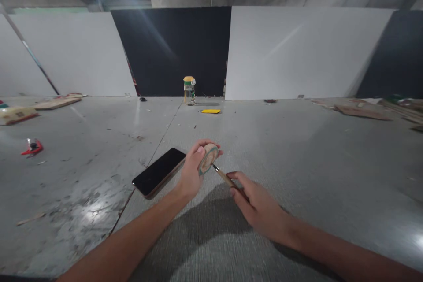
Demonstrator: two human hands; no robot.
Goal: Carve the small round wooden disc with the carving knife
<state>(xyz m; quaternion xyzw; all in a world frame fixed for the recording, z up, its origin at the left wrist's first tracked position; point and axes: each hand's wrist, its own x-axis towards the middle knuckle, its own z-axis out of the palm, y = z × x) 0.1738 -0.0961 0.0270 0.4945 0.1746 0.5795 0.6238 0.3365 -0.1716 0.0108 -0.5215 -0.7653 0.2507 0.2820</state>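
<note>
Carefully, we hold a small round disc (208, 158) with a blue-green rim in our left hand (194, 165) — fingers curled around it, raised above the grey floor (307, 163). Our right hand (251, 198) grips a slim wooden-handled tool (227, 179), metal tip at the disc's edge. Just beside our left hand lies a phone (159, 172) — farther ahead, a yellow-lidded bottle (189, 91) stands behind a yellow cutter (210, 111).

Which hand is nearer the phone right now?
Left. The left hand is just to the right of the phone; the right hand is farther right, holding a wooden-handled tool.
</note>
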